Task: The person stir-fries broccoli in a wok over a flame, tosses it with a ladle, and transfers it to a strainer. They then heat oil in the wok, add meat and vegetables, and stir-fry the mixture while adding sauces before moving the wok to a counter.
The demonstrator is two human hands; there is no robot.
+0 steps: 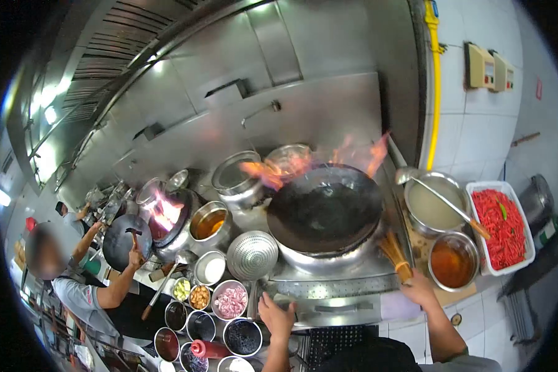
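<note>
A large dark wok sits over a burner, with flames rising behind its rim. In my right hand is a bamboo brush, its bristles pointing up beside the wok's right side. My left hand is near the stove's front edge, below the perforated strainer, fingers apart and nothing visible in them. To the right of the wok stand a pot of cloudy liquid with a ladle across it and a bowl of brown liquid.
A white basket of red chillies stands at the right. Seasoning containers and a red bottle are at the lower left. A co-worker handles another wok at the left, near a flaming burner. A yellow pipe runs up the wall.
</note>
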